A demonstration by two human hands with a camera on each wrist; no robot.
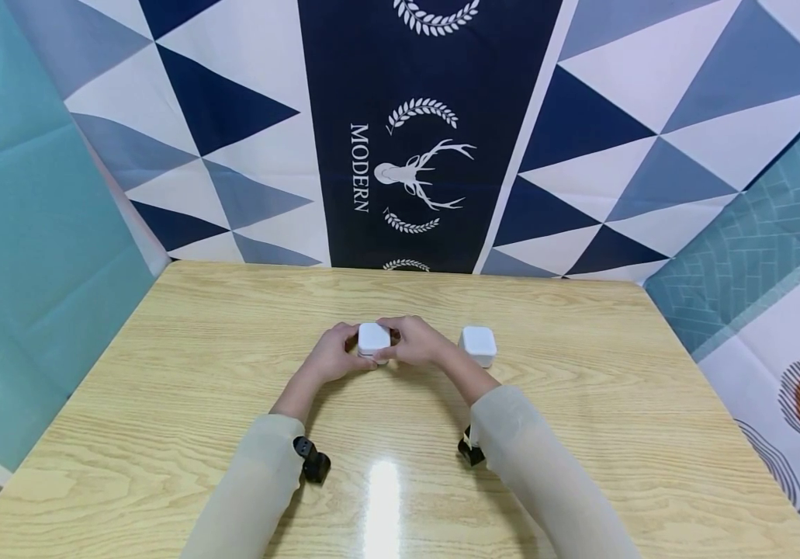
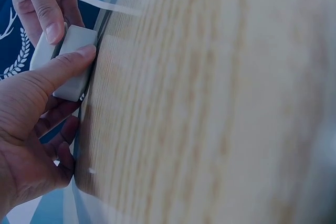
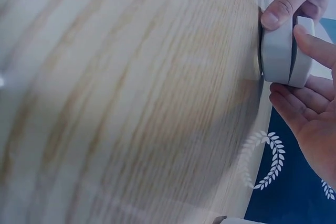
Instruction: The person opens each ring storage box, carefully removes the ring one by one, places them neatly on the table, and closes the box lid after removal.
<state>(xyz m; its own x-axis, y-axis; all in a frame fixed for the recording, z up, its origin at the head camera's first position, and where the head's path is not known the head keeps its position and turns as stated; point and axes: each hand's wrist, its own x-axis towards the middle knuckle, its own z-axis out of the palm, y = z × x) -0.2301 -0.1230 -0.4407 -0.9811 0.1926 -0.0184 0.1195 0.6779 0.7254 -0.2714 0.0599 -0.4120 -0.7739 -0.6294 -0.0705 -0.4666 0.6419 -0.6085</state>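
Observation:
Near the far middle of the table, a small white rounded-square box sits between both hands. A dark gap divides its lower half from its upper half, or lid. My left hand grips the lower half, its thumb lying along the near side. From the right, my right hand pinches the upper half between thumb and fingers. The two halves sit close together; whether they touch inside is hidden. To the right of the right hand stands a second white box, partly behind the right wrist.
The light wooden table ends at a patterned cloth backdrop behind the hands. Each wrist carries a small black camera, one at the left sleeve, one at the right. Glare marks the near tabletop.

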